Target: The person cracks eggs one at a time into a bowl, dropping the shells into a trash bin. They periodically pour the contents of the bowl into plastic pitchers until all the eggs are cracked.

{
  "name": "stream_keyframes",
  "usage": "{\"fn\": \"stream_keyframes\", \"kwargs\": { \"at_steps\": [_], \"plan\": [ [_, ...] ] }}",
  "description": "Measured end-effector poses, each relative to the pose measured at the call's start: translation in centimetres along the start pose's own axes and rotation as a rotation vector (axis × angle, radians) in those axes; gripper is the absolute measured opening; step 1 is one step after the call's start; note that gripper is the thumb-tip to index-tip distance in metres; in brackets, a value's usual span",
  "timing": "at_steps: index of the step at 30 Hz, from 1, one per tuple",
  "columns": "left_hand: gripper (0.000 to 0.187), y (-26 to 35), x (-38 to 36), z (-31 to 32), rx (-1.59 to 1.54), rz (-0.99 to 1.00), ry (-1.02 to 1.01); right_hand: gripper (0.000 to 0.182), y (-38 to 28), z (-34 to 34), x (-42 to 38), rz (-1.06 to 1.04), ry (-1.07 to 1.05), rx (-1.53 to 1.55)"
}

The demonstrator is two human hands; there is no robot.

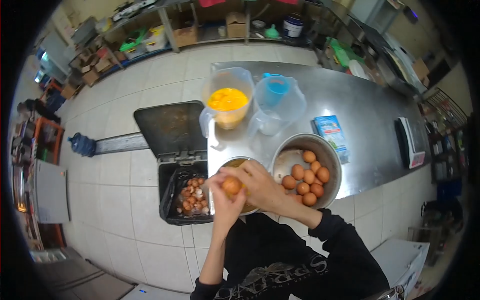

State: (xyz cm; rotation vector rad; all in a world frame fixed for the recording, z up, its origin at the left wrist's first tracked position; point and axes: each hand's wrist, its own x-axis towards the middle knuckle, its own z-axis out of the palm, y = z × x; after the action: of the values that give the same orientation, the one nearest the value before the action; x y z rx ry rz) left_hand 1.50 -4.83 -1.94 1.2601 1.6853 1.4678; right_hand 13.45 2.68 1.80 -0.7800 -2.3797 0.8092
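Observation:
A brown egg [231, 185] is pinched in the fingers of my left hand [227, 202], above a metal bowl [235, 162] at the table's near left corner. Curled close against the egg from the upper right, my right hand [262, 187] has its fingertips partly hidden; what they grip I cannot make out. Both hands cover much of the bowl. Right of them, a large metal pot [332, 150] holds several whole brown eggs [310, 175]. Left of them, an open black bin [165, 195] contains broken eggshells [194, 195].
Behind the bowl stand a clear pitcher [207, 82] with yellow yolks [228, 100] and another pitcher [298, 102] with a blue measuring cup [276, 87] inside. A blue packet [331, 135] and a scale [410, 145] lie on the steel table [370, 120]. The bin lid [170, 127] is raised.

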Motion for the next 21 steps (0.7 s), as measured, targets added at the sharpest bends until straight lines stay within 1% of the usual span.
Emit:
{"fn": "stream_keyframes", "kwargs": {
  "at_steps": [1, 2, 3, 4, 5, 6, 7, 8, 9, 10, 11, 12, 13, 14, 15, 19, 21],
  "plan": [
    [0.054, 1.3, -0.4, -1.4, 0.008, 0.017, 0.012, 0.055, -1.1, -1.7, -0.3, -0.012, 0.089, 0.042],
    [0.051, 0.8, -0.9, -3.3, 0.039, 0.002, 0.043, 0.051, -0.1, -3.0, -1.1, 0.042, 0.178, 0.012],
    [0.050, -1.8, -1.8, -5.4, -0.030, -0.080, 0.125, 0.048, 1.4, -5.2, -2.3, 0.088, 0.259, -0.015],
    [0.050, -2.9, -2.1, -7.9, 0.025, -0.128, 0.120, 0.041, 4.0, -7.0, -3.4, 0.191, 0.219, -0.116],
    [0.055, -5.7, -2.7, -10.2, 0.129, -0.185, 0.091, 0.043, 6.5, -8.6, -4.6, 0.316, 0.063, -0.242],
    [0.056, -6.8, -3.3, -10.7, 0.359, -0.222, 0.133, 0.041, 9.0, -8.9, -6.0, 0.446, -0.105, -0.370],
    [0.057, -7.4, -3.4, -11.1, 0.591, -0.250, 0.175, 0.040, 11.8, -8.1, -7.4, 0.449, -0.241, -0.444],
    [0.059, -7.7, -3.1, -11.5, 0.822, -0.265, 0.218, 0.041, 13.3, -7.3, -7.7, 0.444, -0.304, -0.407],
    [0.061, -7.1, -2.8, -11.8, 0.702, -0.295, 0.242, 0.041, 13.6, -6.8, -7.4, 0.441, -0.370, -0.371],
    [0.060, -6.7, -2.5, -12.0, 0.664, -0.271, 0.269, 0.041, 13.7, -6.3, -7.6, 0.441, -0.451, -0.330],
    [0.058, -6.3, -2.1, -12.0, 0.624, -0.252, 0.301, 0.042, 14.1, -6.5, -7.7, 0.478, -0.461, -0.306],
    [0.057, -6.1, -1.8, -12.0, 0.582, -0.230, 0.336, 0.042, 14.7, -6.3, -8.1, 0.411, -0.376, -0.197],
    [0.058, -6.4, -1.7, -12.2, 0.637, -0.194, 0.380, 0.043, 15.7, -6.3, -8.4, 0.340, -0.285, -0.089],
    [0.057, -6.4, -1.5, -12.4, 0.601, -0.209, 0.403, 0.043, 16.6, -6.1, -8.7, 0.267, -0.197, 0.016],
    [0.056, -6.4, -1.4, -12.5, 0.564, -0.230, 0.424, 0.051, 14.9, -6.6, -8.0, 0.575, -0.153, 0.491],
    [0.051, -5.3, -0.5, -11.5, 0.346, -0.332, 0.451, 0.053, 8.6, -6.6, -5.2, 0.498, 0.074, 0.806],
    [0.048, -5.3, 0.0, -10.3, 0.214, -0.243, 0.461, 0.055, 6.3, -5.8, -4.0, 0.459, 0.186, 0.969]
  ]
}}
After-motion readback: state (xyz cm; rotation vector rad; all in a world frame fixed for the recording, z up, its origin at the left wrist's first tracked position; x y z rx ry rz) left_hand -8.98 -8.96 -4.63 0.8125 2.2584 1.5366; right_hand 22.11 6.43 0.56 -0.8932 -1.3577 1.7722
